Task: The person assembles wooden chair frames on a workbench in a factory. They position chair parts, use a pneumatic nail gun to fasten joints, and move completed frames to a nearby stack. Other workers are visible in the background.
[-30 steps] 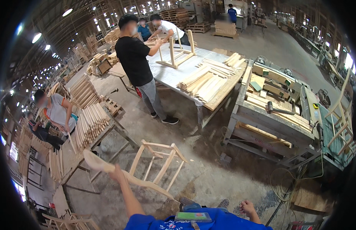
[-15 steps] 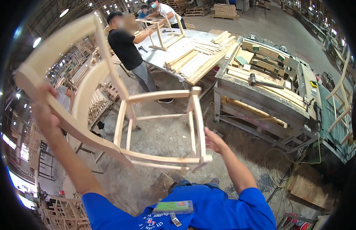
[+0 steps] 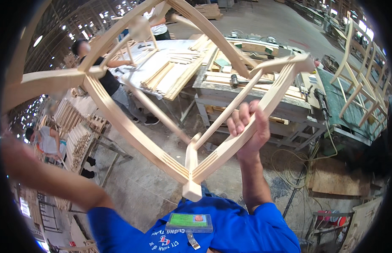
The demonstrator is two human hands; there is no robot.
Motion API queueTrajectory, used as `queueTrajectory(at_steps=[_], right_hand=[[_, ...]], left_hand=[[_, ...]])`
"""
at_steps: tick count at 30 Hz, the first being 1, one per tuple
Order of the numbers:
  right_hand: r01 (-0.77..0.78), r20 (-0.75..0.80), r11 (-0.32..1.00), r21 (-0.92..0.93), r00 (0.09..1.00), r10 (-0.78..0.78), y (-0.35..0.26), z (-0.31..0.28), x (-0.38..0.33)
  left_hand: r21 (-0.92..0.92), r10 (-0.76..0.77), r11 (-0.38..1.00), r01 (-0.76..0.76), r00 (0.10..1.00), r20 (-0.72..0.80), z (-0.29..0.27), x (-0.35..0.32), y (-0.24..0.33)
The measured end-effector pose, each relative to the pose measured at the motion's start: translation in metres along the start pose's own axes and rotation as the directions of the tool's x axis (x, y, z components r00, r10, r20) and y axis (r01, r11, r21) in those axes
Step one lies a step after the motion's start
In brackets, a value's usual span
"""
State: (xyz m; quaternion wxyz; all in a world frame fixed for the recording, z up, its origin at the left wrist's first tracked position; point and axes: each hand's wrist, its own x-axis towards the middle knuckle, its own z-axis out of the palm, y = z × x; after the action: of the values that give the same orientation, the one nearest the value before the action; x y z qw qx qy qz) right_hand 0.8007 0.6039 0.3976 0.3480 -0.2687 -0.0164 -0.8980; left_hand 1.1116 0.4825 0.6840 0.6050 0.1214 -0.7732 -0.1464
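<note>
Workshop floor [image 3: 135, 179] beneath a held-up chair frame [image 3: 118, 122]

A white-topped table [image 3: 146, 67] stands across the concrete, loaded with pale wooden slats [image 3: 158, 76]. To its right is a grey workbench [image 3: 215, 96] with more timber on top, and farther right a green-topped bench [image 3: 352, 128] bears pale wooden chairs [image 3: 350, 100]. A co-worker [image 3: 109, 82] in black is at the white-topped table, one arm stretched over it. Nearer, the chair frame is tilted in the air before the person's chest, one square-ended post lowest, just in front of the blue shirt [image 3: 229, 219]. A dark-headed mallet [image 3: 234, 80] lies on the workbench. The right hand [image 3: 251, 124] is closed round the frame's right-hand rail, fingers curled over the wood. The left hand [image 3: 14, 147] is raised at the dark left edge, blurred; how far open it is, or what it grips, cannot be told. A green badge [image 3: 189, 220] rests on the shirt.
</note>
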Motion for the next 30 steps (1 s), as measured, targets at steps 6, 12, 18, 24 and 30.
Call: queueTrajectory(at_steps=[6,12,18,24,30], right_hand=[[0.110,-0.294,0.880,-0.461,0.917,-0.268,-0.045,0.018,-0.045],[0.391,-0.059,0.713,-0.582,0.854,-0.516,-0.115,-0.013,0.133],[0.317,-0.100,0.626,-0.712,0.837,-0.537,-0.149,-0.062,0.269],[0.277,0.001,0.563,-0.779,0.898,-0.440,-0.184,-0.202,0.250],[-0.064,-0.397,0.742,-0.668,0.873,-0.282,-0.174,-0.216,0.243]], left_hand=[[-0.474,-0.713,0.104,0.874,0.398,0.578,0.186,-0.181,-0.173],[-0.634,-0.509,0.277,0.722,0.670,0.540,0.358,0.013,-0.243],[-0.631,-0.510,0.193,0.751,0.626,0.590,0.500,0.045,-0.302],[-0.532,-0.587,-0.014,0.847,0.424,0.690,0.586,-0.020,-0.321],[-0.553,-0.666,-0.044,0.832,0.389,0.637,0.601,-0.047,-0.336]])
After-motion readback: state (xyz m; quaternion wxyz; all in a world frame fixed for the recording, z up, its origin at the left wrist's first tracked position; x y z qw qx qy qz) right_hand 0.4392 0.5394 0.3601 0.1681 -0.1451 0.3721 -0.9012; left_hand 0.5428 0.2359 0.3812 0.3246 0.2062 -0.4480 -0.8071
